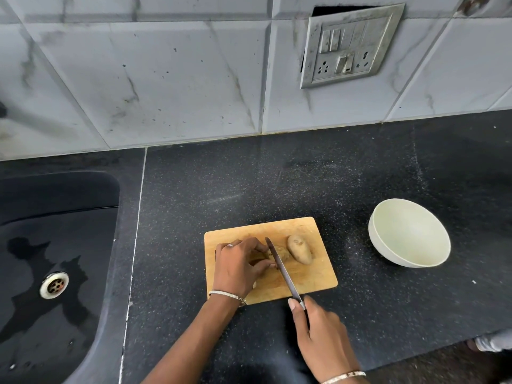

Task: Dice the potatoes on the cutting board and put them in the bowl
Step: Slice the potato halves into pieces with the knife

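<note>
Now left fingers (256,245) curl round a potato (284,254) while right fingers (294,307) grip the knife (282,270).

Cutting board (304,275): pale wood, matt. Worktop (277,184): dark speckled stone, polished. Bowl (410,234): smooth, off-white, matt; knife (281,268) blade metal.

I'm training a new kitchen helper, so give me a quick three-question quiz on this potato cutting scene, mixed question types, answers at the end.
1. True or false: the bowl already holds diced potato.
2. Fill in: the left hand steadies a ____ on the cutting board.
3. Which hand grips the knife? A) left B) right hand
Key: 1 false; 2 potato; 3 B.
</note>
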Action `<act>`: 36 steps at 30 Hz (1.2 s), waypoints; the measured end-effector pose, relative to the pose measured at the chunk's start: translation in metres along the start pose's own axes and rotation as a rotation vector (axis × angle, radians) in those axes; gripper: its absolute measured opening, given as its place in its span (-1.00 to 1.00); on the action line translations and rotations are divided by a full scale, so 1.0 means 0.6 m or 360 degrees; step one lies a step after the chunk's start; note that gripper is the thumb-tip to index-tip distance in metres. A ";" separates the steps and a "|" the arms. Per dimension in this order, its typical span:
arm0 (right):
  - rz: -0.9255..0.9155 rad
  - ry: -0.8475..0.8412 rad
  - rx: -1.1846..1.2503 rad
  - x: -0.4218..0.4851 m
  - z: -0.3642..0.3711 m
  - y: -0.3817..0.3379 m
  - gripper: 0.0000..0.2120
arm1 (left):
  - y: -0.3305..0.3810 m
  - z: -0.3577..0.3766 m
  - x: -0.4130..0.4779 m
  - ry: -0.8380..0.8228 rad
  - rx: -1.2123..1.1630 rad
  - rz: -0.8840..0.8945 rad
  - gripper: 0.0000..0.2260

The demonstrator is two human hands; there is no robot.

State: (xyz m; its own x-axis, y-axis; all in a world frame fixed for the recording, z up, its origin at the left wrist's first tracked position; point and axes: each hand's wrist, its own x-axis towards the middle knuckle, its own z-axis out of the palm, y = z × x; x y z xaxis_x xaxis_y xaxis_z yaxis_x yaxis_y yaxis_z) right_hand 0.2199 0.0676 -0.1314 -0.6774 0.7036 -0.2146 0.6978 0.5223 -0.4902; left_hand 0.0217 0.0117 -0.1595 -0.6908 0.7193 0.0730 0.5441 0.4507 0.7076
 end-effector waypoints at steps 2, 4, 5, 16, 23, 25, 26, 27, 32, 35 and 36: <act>0.0043 0.0014 -0.0037 -0.001 0.000 -0.003 -0.53 | 0.002 -0.005 0.000 -0.0003 0.0035 0.0036 -0.72; 0.0073 0.0033 -0.0083 -0.002 -0.001 -0.006 -0.62 | 0.002 -0.009 0.000 -0.0006 0.0064 0.0072 -0.72; 0.0076 0.0038 -0.0090 -0.001 0.000 -0.007 -0.64 | 0.003 -0.011 0.000 -0.0013 0.0067 0.0085 -0.72; 0.0051 -0.0060 0.0180 0.004 -0.008 0.008 -0.50 | 0.000 -0.018 0.001 -0.0057 0.0041 0.0100 -0.69; 0.0065 -0.0048 0.0022 0.000 0.001 0.006 -0.44 | -0.009 -0.032 -0.010 -0.0042 0.0039 0.0084 -0.68; 0.0063 -0.0033 0.0032 -0.003 0.001 0.004 -0.47 | -0.016 -0.038 -0.013 -0.0058 0.0115 0.0090 -0.70; 0.0049 -0.0018 0.0032 -0.005 0.000 0.003 -0.48 | -0.018 -0.041 -0.015 -0.0067 0.0162 0.0095 -0.70; 0.0035 -0.0009 0.0027 -0.006 -0.001 0.000 -0.50 | -0.019 -0.043 -0.016 -0.0074 0.0208 0.0095 -0.71; 0.0028 -0.0043 -0.0014 -0.010 -0.011 -0.025 -0.60 | -0.006 -0.048 -0.018 -0.0078 0.0294 0.0067 -0.66; 0.0071 -0.0095 -0.0081 -0.010 -0.011 -0.037 -0.67 | 0.003 -0.047 -0.018 -0.0106 0.0292 0.0025 -0.65; 0.0094 -0.0109 -0.0100 -0.011 -0.010 -0.041 -0.68 | 0.005 -0.046 -0.018 -0.0104 0.0290 0.0018 -0.67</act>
State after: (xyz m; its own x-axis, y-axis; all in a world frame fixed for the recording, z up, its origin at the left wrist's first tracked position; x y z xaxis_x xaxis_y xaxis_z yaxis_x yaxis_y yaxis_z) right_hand 0.2084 0.0530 -0.1130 -0.6477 0.7004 -0.3000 0.7486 0.5117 -0.4217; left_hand 0.0175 -0.0093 -0.1387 -0.6550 0.7550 0.0300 0.6329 0.5265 0.5676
